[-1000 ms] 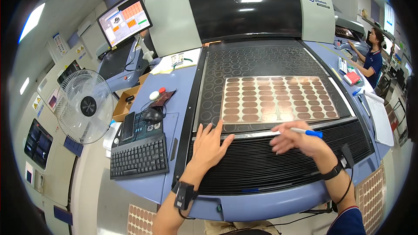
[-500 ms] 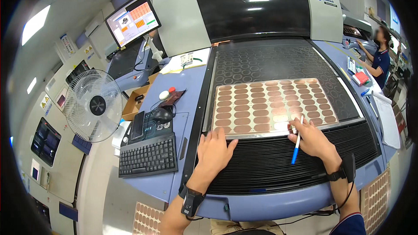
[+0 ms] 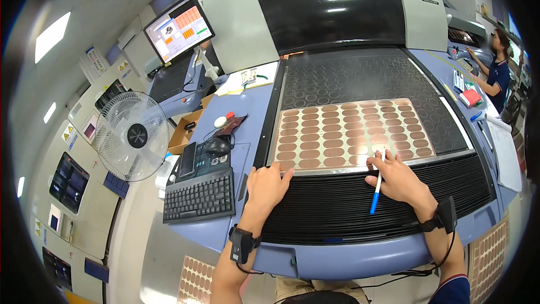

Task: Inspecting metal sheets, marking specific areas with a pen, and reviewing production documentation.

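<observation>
A flat panel (image 3: 351,132) covered in rows of copper-coloured ovals lies on the black perforated bed (image 3: 360,79) of a large machine. My left hand (image 3: 267,187) rests flat at the panel's near left corner, fingers spread on its edge and the ribbed black strip (image 3: 337,208). My right hand (image 3: 396,179) holds a white pen with a blue cap (image 3: 377,186), its white tip touching the panel's near right edge. Both wrists wear black bands.
A keyboard (image 3: 199,196), a mouse (image 3: 216,146) and a phone (image 3: 187,159) lie on the blue counter to the left. A white fan (image 3: 135,135) and a monitor (image 3: 179,28) stand further left. Another person (image 3: 498,73) works at the far right. Similar panels (image 3: 194,278) lie below the counter.
The panel has come toward me on the bed. My right hand turned the pen from lying sideways to pointing at the panel's edge. My left hand stayed at the near left corner.
</observation>
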The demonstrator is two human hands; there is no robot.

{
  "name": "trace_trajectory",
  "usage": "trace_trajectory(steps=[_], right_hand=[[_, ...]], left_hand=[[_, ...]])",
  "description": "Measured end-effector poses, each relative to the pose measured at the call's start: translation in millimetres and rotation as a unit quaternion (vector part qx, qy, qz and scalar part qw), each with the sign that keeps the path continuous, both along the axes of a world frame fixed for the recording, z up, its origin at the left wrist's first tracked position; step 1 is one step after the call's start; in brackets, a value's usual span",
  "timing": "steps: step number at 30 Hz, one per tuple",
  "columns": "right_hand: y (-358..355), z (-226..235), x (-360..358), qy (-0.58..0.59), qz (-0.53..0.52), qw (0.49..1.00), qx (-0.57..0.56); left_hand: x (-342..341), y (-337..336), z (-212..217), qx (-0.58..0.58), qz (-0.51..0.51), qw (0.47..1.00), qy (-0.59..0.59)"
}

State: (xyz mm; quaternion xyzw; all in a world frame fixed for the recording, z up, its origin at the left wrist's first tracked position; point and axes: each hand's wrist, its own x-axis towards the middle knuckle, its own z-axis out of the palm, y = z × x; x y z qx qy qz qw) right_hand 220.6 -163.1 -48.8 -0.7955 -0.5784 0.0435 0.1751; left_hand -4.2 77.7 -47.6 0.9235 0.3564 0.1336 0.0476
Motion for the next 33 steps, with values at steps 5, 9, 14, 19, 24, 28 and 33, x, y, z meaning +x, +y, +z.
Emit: trace_trajectory(steps=[5, 9, 14, 19, 24, 28, 33], right_hand=[[-14.0, -6.8, 12.1, 0.019, -0.021, 0.999, 0.035], [-8.8, 4.5, 6.4, 0.030, -0.019, 0.999, 0.029], [-10.0, 0.5, 10.9, 0.013, -0.014, 1.000, 0.002], [-14.5, -4.1, 13.6, 0.019, -0.023, 1.000, -0.001], [-6.9, -11.6, 11.4, -0.078, -0.016, 0.995, 0.062], [-12.0, 4.1, -3.7, 0.052, -0.034, 0.992, 0.109], [1.2, 14.1, -36.4, 0.077, 0.055, 0.972, 0.214]], left_hand=[[-23.1, -21.5, 27.2, -0.032, -0.010, 0.997, -0.068], [-120.5, -5.5, 30.3, 0.034, 0.115, 0.980, -0.157], [-222.0, 21.5, 6.2, 0.167, 0.222, 0.954, -0.114], [-239.8, 34.7, -15.7, 0.129, 0.206, 0.965, -0.098], [-167.5, 3.6, 1.1, 0.055, 0.087, 0.962, -0.251], [-61.2, -44.9, 18.0, -0.130, -0.135, 0.941, -0.282], [27.3, -60.7, -0.6, -0.091, -0.345, 0.898, -0.258]])
